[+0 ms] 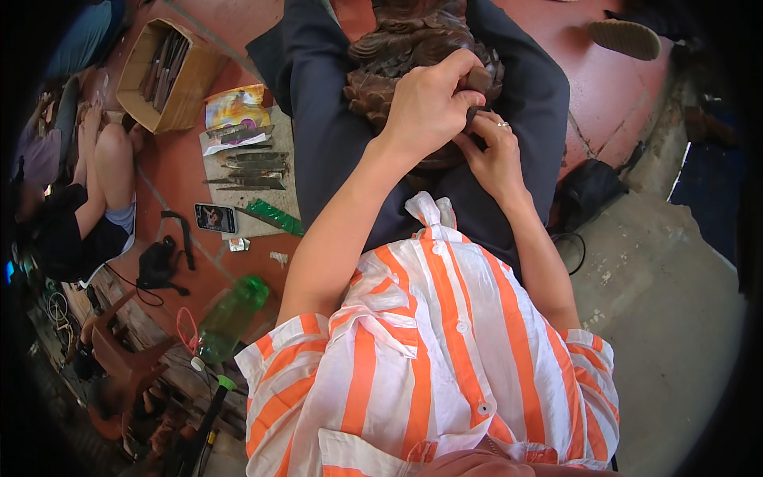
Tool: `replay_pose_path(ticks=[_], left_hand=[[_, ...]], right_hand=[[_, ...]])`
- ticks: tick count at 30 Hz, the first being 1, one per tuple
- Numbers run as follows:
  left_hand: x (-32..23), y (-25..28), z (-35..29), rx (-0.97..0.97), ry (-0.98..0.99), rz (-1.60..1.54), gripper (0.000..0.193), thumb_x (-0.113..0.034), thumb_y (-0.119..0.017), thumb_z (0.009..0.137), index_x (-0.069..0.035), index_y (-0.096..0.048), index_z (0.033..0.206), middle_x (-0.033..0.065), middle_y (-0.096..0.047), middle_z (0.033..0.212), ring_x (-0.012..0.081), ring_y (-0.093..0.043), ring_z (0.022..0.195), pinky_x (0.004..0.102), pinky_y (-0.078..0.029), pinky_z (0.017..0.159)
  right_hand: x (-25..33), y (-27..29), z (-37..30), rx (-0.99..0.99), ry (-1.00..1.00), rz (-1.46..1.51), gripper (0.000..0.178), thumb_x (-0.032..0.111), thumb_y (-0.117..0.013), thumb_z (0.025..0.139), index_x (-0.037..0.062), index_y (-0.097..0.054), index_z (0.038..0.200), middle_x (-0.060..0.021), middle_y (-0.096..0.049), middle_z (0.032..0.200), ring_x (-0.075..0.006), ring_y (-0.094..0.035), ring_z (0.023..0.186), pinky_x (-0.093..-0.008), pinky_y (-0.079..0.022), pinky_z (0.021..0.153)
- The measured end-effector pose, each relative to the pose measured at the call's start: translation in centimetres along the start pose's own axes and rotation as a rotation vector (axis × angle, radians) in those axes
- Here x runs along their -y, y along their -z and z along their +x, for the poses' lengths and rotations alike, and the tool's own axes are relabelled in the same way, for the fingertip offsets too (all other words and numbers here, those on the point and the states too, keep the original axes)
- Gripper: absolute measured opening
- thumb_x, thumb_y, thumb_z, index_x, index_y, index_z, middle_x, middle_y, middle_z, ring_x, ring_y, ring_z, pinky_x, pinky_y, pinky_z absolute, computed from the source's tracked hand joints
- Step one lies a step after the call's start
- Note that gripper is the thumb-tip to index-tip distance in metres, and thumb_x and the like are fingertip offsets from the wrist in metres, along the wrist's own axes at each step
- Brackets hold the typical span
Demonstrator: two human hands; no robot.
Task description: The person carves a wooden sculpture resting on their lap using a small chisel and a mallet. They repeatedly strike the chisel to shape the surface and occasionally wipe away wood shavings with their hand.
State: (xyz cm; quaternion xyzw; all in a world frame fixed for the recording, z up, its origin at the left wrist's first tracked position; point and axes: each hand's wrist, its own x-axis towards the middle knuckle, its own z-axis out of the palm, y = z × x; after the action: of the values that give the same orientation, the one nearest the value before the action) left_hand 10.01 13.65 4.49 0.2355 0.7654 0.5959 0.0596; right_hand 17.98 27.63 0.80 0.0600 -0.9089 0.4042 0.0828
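A dark brown carved wooden piece [413, 48] with deep wavy relief stands between my knees, over my dark trousers. My left hand [433, 103] lies against its near right side, fingers curled and thumb pressed in. Beside those fingers shows a rounded brown end, which may be a tool or part of the carving. Just below it, my right hand [497, 151], with a ring on one finger, has its fingertips bent together on something small and dark at the wood. Both grips are partly hidden. The two hands nearly touch.
Left of my leg, several flat dark blades [254, 171] lie on a pale slab [218, 171], near a colourful packet [238, 107]. A phone [215, 218], a green bottle [230, 318] and a cardboard box [207, 75] of sticks are farther left. Another person [103, 175] sits there.
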Motion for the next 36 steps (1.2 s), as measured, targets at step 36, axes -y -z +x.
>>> replay_pose_path(ticks=[36], left_hand=[[1.0, 0.1, -0.3, -0.021, 0.049, -0.033, 0.024, 0.005, -0.066, 0.079, 0.001, -0.057, 0.100, 0.0088, -0.068, 0.079, 0.0130, -0.067, 0.072, 0.0258, -0.051, 0.068]], right_hand=[[0.3, 0.7, 0.2, 0.073, -0.018, -0.051, 0.017, 0.012, -0.077, 0.073, 0.0014, -0.065, 0.078, -0.0096, -0.062, 0.076, -0.0313, -0.056, 0.082, -0.0429, -0.042, 0.077]])
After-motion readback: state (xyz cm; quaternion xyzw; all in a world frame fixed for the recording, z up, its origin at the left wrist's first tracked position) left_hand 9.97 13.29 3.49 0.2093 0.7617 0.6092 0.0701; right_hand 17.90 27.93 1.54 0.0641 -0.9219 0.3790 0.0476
